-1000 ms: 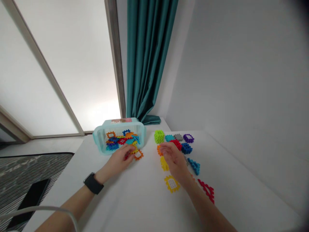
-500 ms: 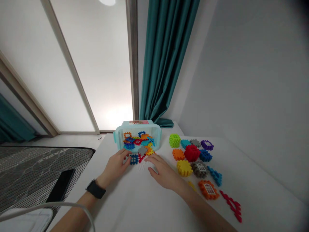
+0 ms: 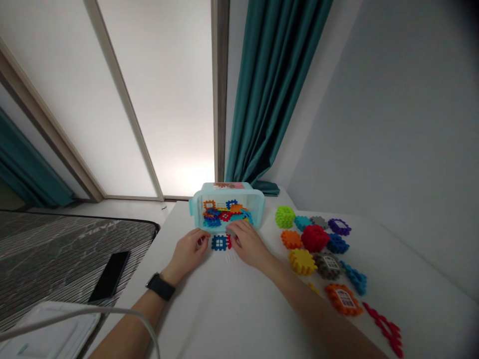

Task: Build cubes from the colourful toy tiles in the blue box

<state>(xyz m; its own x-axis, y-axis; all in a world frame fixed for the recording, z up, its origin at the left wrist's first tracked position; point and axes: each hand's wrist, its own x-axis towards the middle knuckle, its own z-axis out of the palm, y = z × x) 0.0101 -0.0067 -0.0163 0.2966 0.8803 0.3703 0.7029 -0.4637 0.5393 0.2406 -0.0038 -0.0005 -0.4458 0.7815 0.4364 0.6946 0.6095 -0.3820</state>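
Note:
On the white table, my left hand point(image 3: 190, 250) rests with loosely curled fingers and a gap between thumb and forefinger; I see nothing in it. Just to its right lies a blue window-patterned square building tile point(image 3: 219, 243) with notched edges. My right hand point(image 3: 250, 243) is at the front rim of the pale blue plastic box point(image 3: 259, 202), its fingers bent together over the loose tiles and hiding what they grip. Beside its thumb a red tile point(image 3: 229, 242) shows in part, and a whitish fence-like piece point(image 3: 231, 256) lies below. The tipped box holds several coloured tiles point(image 3: 224, 216).
At the right stand several notched blocks, among them a green point(image 3: 285, 217), a red point(image 3: 315, 238), a yellow point(image 3: 302, 262) and an orange one point(image 3: 343, 299). A red strip point(image 3: 385, 326) lies nearer. A white cable point(image 3: 123, 311) crosses the lower left.
My right hand has moved forward over the pieces at the box's front, covering the grey and yellow ones. My left hand stays beside the blue tile. The view has shifted, moving everything rightward.

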